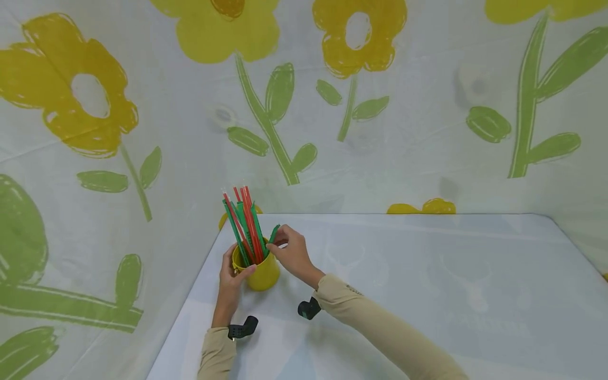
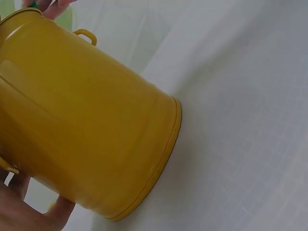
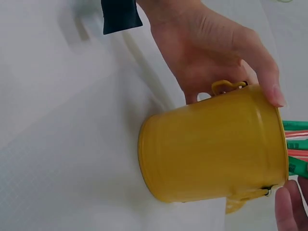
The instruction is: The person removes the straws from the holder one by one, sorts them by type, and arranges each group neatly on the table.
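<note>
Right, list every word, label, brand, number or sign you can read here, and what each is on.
No text can be read.
Right sleeve: a dark mark near the cuff, too small to read.
Green sticks: dark specks, too small to read.
Table: pale marks, too faint to read.
Pail: no lettering shows.
</note>
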The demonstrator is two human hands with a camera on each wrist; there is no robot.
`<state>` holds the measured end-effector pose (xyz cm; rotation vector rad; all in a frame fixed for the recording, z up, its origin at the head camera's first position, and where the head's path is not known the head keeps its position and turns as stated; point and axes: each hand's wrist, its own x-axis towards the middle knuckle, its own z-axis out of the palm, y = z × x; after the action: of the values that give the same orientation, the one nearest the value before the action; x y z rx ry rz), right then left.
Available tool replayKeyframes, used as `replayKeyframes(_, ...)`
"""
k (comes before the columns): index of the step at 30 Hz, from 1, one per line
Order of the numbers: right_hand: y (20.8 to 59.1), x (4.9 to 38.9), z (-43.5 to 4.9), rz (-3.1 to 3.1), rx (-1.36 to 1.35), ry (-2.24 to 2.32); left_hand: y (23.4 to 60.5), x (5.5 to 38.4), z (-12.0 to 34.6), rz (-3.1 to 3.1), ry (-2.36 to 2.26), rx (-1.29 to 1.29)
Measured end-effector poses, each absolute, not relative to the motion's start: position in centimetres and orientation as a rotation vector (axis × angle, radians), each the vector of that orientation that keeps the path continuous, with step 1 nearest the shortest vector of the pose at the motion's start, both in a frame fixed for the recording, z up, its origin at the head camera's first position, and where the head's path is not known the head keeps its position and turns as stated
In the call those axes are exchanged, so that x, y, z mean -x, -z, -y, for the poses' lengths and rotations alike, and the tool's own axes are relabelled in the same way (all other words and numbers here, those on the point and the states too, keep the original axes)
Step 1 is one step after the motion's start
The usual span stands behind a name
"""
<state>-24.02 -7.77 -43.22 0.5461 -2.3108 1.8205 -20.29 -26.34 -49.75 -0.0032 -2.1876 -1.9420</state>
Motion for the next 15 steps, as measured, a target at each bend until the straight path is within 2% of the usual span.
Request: replayKeyframes(15, 41.5, 23.9, 7.6, 2.142, -0.525, -1.873, 49.9, 20.4, 26.2, 2.17, 1.946, -0.013)
